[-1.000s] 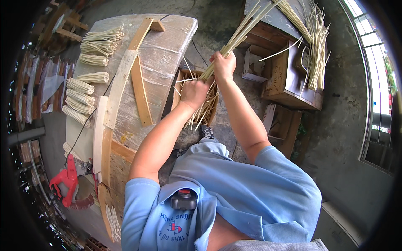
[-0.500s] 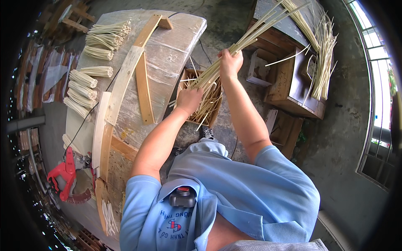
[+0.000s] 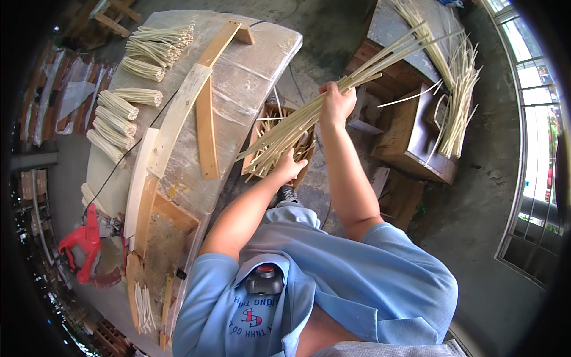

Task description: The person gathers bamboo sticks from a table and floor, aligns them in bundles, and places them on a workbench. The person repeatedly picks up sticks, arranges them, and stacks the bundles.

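Mid-frame, I saw the right hand [image 3: 337, 106] grip long, thin, pale sticks [image 3: 298, 121]; the left hand [image 3: 290, 166] spread loosely below.

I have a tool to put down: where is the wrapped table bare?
The widest bare patch of the wrapped table lies between the short wooden plank and the table's right edge. Crowded: its left side, with stick bundles, and the stick-filled box beyond that right edge.
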Demonstrator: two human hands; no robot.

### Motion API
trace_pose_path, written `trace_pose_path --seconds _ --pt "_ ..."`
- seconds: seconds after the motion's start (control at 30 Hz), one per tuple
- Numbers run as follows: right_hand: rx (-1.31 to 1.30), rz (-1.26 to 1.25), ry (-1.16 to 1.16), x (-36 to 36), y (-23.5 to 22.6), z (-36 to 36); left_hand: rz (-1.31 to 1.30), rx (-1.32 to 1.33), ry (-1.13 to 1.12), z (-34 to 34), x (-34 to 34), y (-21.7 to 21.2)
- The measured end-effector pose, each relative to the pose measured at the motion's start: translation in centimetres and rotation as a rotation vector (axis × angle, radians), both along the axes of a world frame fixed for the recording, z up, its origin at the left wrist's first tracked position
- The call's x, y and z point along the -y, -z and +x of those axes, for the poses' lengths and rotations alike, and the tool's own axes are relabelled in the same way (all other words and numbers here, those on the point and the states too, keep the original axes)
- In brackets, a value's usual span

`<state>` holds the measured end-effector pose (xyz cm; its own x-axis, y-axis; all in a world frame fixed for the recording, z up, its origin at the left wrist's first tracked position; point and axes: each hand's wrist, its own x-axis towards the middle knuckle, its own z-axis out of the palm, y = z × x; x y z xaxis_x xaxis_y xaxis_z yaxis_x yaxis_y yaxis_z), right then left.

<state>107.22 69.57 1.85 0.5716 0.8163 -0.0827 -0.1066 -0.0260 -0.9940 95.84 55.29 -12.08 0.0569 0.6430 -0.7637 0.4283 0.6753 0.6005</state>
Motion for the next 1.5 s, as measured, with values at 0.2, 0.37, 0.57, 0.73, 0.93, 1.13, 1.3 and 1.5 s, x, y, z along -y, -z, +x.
trace_pose_path --seconds 0.2,0.37,0.57,0.73,0.93,1.13,1.3,1.5 --pt "-0.157 0.086 0.051 1.2 -0.8 1.0 0.266 0.142 -0.268 5.2 -3.4 -1.4" --pt "-0.207 0.225 0.141 0.8 -1.1 5.9 0.837 -0.166 -0.002 4.8 -2.3 1.6" --pt "0.021 0.41 0.395 1.0 -11.4 17.0 0.428 -0.457 0.095 -1.8 3.3 3.4" --pt "-0.007 0.548 0.107 4.0 -15.5 20.3 0.446 -0.464 0.101 -4.2 1.5 3.3" --pt "-0.133 0.438 -0.263 5.5 -13.5 15.7 0.324 -0.263 0.13 -4.8 -4.9 0.5" --pt "-0.36 0.392 -0.647 6.8 -15.2 5.8 0.804 0.48 0.272 -4.4 -2.9 -13.7" --pt "-0.459 0.545 -1.156 9.4 -21.6 -3.2 0.813 0.335 0.054 -9.2 4.2 -21.9" --pt "-0.499 0.749 -1.745 15.1 -28.8 -16.6 1.187 -0.084 -0.339 -18.0 14.1 -27.6"
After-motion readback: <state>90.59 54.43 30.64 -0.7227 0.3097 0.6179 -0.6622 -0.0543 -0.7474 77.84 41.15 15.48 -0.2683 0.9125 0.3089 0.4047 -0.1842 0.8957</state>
